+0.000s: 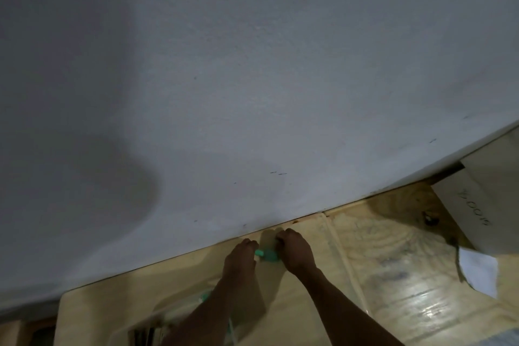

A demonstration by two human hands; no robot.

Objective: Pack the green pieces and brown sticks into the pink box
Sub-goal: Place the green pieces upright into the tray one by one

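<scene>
Step, by my read: you're working a green piece [266, 256] between both hands, maybe splitting it; not yet packed; L hand [241, 260] fingers curled, pinching its paler end; R hand [295, 254] clenched round the darker teal part. Piece sits low over the wood-pattern surface [393, 275], near the wall [252, 64]; small, two-tone green, blurred, shape can't tell. Another green bit [206, 295] shows beside L forearm. Pink box not made out in view. Next move prob. needs: tilt head down, find box, carry piece over w/ one hand, release inside.
</scene>
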